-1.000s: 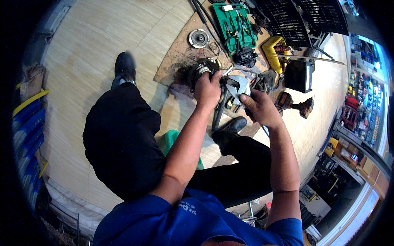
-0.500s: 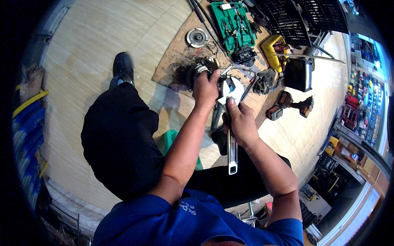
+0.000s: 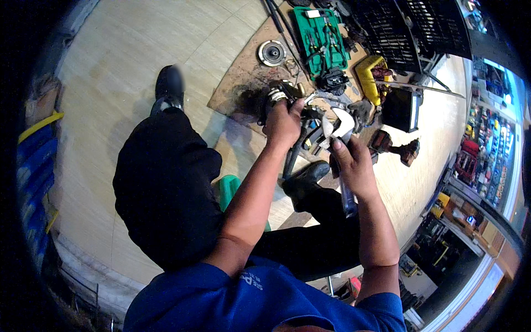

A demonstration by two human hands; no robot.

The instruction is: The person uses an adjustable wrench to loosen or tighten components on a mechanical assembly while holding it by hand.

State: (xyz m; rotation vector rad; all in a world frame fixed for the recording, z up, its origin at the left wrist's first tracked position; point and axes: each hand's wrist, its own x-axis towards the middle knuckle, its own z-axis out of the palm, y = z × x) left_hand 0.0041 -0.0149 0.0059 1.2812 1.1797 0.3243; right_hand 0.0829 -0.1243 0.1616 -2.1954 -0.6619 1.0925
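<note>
Pale wood flooring (image 3: 138,66) runs under the seated person, with a stained brown cardboard sheet (image 3: 243,83) laid on it to carry the work. At the sheet's near edge sits a dark, greasy metal mechanical part (image 3: 274,99), and the left hand (image 3: 283,123) is clamped over its top, fingers curled tight, steadying it. The right hand (image 3: 354,166) is closed round the handle of a large silver adjustable wrench (image 3: 338,128); the wrench's open head pokes up beyond the fingers, just right of the part and close to the left hand, seemingly not yet seated on anything. My read is that this is the step of bringing the wrench to a fitting on the part; the next move calls for lining the head squarely onto it while the left hand resists the turn. Along the sheet's far edge lie a green tool tray (image 3: 321,41) and a round metal disc (image 3: 272,53).
</note>
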